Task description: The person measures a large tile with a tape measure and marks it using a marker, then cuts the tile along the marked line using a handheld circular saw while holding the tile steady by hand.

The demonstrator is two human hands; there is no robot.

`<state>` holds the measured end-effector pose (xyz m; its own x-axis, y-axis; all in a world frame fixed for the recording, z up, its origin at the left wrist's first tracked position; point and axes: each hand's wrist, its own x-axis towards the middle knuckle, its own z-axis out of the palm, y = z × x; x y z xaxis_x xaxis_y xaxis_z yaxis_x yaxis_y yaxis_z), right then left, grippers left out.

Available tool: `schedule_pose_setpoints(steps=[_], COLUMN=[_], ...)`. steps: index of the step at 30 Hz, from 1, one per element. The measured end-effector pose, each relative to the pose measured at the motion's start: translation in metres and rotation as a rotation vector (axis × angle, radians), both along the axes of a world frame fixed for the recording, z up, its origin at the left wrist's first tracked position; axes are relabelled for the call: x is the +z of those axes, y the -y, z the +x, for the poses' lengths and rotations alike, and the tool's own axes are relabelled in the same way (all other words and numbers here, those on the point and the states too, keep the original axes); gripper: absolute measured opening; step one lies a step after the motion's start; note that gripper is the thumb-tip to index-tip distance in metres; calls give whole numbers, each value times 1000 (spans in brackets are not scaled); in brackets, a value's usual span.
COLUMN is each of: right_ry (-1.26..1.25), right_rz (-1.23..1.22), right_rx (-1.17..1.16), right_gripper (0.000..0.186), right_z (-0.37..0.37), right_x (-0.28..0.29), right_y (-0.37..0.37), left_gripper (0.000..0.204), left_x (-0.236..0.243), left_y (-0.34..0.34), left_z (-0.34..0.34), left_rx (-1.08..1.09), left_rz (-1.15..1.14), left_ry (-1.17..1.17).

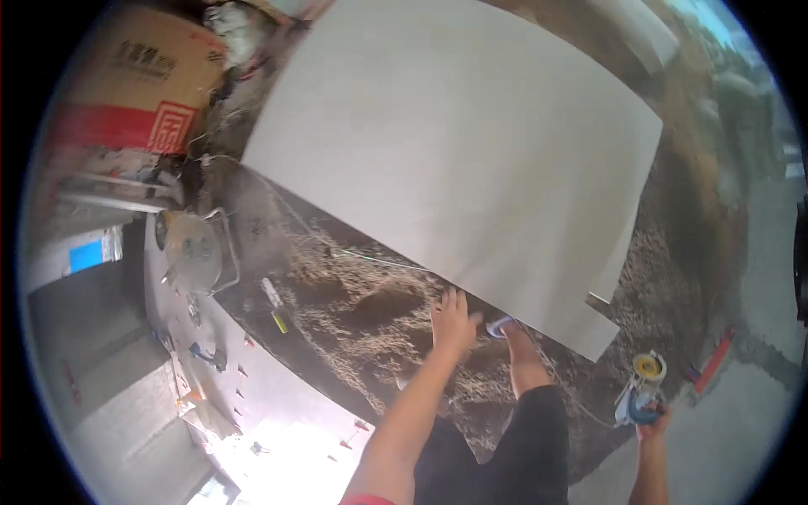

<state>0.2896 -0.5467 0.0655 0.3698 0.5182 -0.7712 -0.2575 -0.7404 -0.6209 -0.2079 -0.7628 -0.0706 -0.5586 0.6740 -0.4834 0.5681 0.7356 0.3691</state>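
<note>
A large white sheet, like a big tile or slab (471, 143), lies across the far middle, with a notch near its right end. My left hand (454, 324) is at the slab's near edge, fingers stretched out and thumb apart, fingertips at or just touching the edge. At the lower right my right hand (655, 421) is closed around an angle grinder (641, 397) with a yellow disc. The grinder is held apart from the slab, to the right of my legs. A thin cable (581, 408) trails from the grinder towards my feet.
Rough, sandy debris (370, 311) covers the ground. A yellow-and-white tool (275, 307) lies left of my hand. Farther left are a round-topped bucket (194, 252) and a cardboard box (139, 80). A red bar-shaped tool (715, 360) lies right of the grinder.
</note>
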Motion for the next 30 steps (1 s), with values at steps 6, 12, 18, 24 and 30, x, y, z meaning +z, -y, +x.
schedule_pose_setpoints(steps=[6,12,18,24,30], right_ry=[-46,48,-89,-585,-274], right_rz=[99,259,731,668,1101], right_rx=[56,36,647,636,738], right_gripper=[19,21,24,18,18], right_z=[-4,-39,-193,-270,-235], right_x=[17,112,301,458,590], right_y=[74,82,146,111,81], left_gripper=[46,51,46,61,78], left_x=[58,71,105,182,300], left_y=[270,504,515,331,156], left_z=[25,48,35,3,-40], left_rx=[340,561,827,814,1577], left_rz=[-161,-608,-187,299,354], left_ry=[168,348,314,596,1508])
